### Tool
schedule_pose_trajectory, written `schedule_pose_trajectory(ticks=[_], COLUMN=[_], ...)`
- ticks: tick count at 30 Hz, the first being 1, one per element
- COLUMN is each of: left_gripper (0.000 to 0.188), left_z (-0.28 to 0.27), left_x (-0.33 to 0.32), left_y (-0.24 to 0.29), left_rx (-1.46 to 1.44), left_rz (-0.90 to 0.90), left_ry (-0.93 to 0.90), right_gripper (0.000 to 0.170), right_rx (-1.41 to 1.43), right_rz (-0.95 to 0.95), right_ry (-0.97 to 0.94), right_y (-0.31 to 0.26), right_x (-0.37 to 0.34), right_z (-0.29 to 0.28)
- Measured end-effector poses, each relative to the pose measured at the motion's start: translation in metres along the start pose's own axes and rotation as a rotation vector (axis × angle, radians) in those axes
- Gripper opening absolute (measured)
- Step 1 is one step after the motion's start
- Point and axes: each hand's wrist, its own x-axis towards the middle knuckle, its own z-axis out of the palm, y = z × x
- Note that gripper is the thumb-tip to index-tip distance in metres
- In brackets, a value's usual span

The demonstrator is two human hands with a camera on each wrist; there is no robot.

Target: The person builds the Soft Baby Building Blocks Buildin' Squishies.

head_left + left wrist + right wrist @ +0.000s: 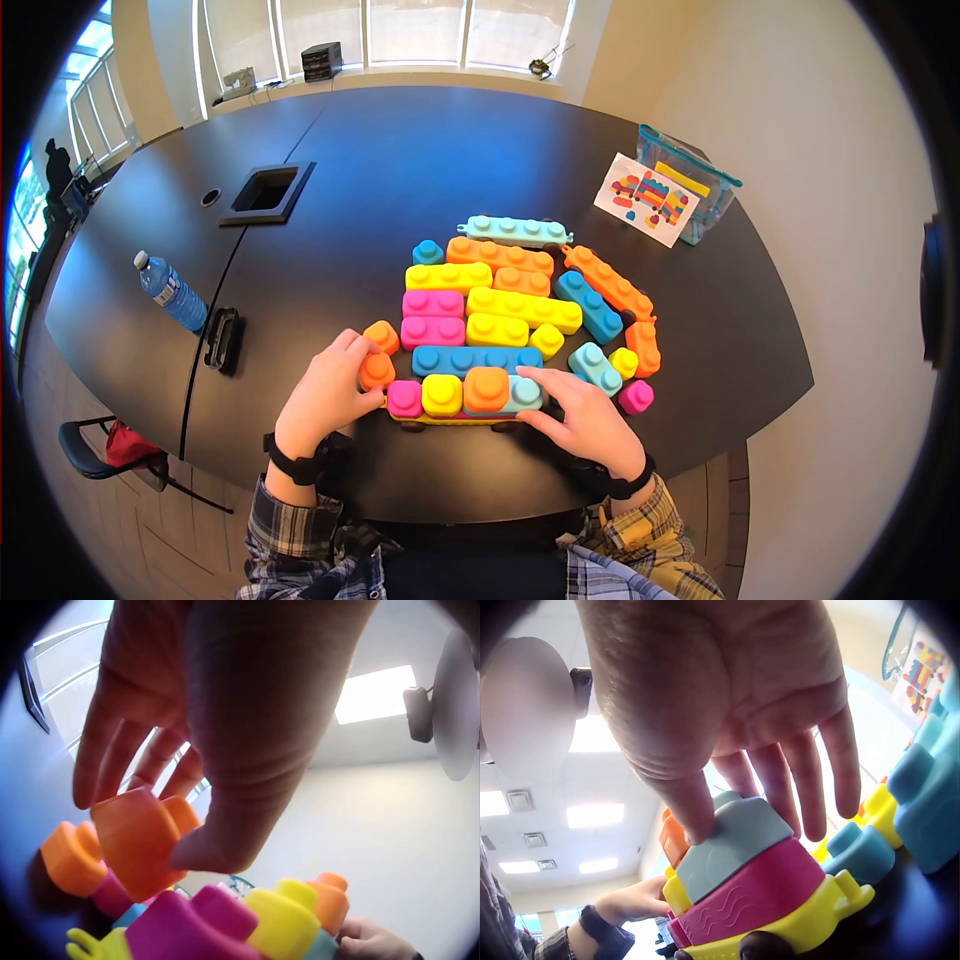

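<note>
My left hand (322, 388) pinches a small orange block (135, 844) between thumb and fingers, beside the left end of a toy train car. That car has a yellow wheeled base (814, 922) with a long magenta block (757, 892) on it. Along its top sit a magenta cube (404, 399), a yellow cube (441, 396) and a light blue block (739, 847), which carries an orange cube (486, 389). My right hand (588, 415) grips the light blue block at the car's right end, thumb on the near side and fingers on the far side.
Behind the car lie several loose blocks, including a long blue one (478, 360) and another orange cube (381, 335). Orange (608, 284) and light blue (514, 231) wheeled bases stand beyond. A picture card (647, 200) leans on a clear bag (715, 205). A water bottle (172, 292) stands left.
</note>
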Motion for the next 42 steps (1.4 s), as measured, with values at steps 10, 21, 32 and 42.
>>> schedule_pose_trajectory(ticks=[10, 21, 32, 42], left_gripper=[0.055, 0.063, 0.055, 0.056], left_z=[-0.014, -0.004, 0.017, 0.017], left_x=[0.038, 0.019, -0.007, -0.003], left_y=[0.085, 0.081, 0.045, 0.041], left_rx=[-0.334, -0.294, -0.213, -0.217], left_rz=[0.431, 0.347, 0.151, 0.157], left_ry=[0.185, 0.104, -0.023, -0.047], right_gripper=[0.065, 0.052, 0.052, 0.055], right_rx=[0.147, 0.381, 0.373, 0.373], right_rz=[-0.213, -0.053, -0.013, -0.01], right_ry=[0.106, 0.155, -0.003, -0.02], right_y=[-0.039, -0.008, 0.007, 0.013], right_x=[0.039, 0.022, 0.014, 0.014], right_z=[-0.03, -0.029, -0.013, -0.011])
